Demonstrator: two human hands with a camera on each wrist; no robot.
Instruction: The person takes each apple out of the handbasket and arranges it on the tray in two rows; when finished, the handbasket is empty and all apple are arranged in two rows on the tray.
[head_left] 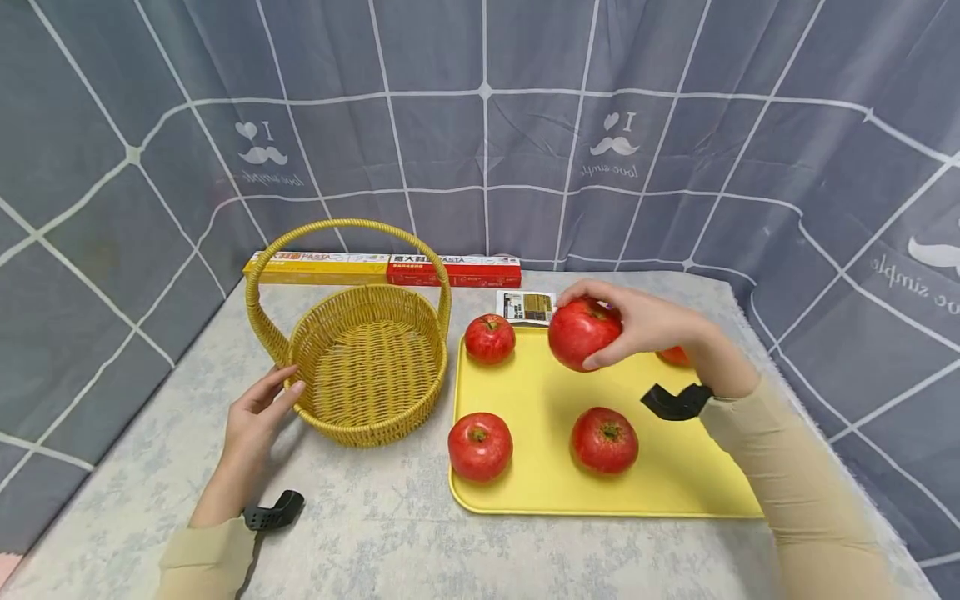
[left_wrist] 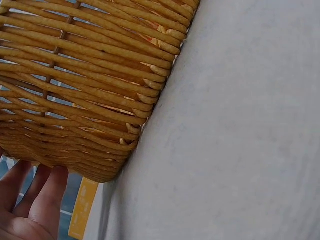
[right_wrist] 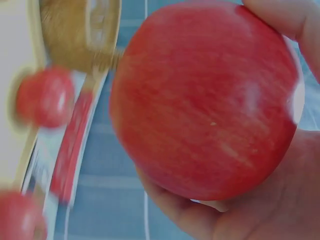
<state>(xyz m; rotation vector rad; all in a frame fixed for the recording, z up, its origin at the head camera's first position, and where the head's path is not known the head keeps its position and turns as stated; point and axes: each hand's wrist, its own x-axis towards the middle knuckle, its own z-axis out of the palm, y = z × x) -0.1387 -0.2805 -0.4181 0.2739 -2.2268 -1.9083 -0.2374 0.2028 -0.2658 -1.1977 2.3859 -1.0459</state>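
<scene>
My right hand (head_left: 637,321) holds a red apple (head_left: 583,335) over the yellow tray (head_left: 540,492), its thumb and fingers wrapped around the fruit's sides. The same apple (right_wrist: 207,102) fills much of the right wrist view. At the left, my left hand (head_left: 258,412) touches the rim of a round wicker basket (head_left: 367,367) close to the foot of its tall handle. In the left wrist view its fingertips (left_wrist: 57,175) rest against the woven wall. On the tray lie a front left apple (head_left: 480,447), a front middle apple (head_left: 604,440) and a back left apple (head_left: 490,338).
Another apple (head_left: 674,357) on the tray is mostly hidden behind my right forearm. A yellow pasta box (head_left: 322,271) and a red pasta box (head_left: 457,273) lie end to end along the back. A small printed packet (head_left: 527,307) sits behind the tray. Grey checked curtains enclose the table.
</scene>
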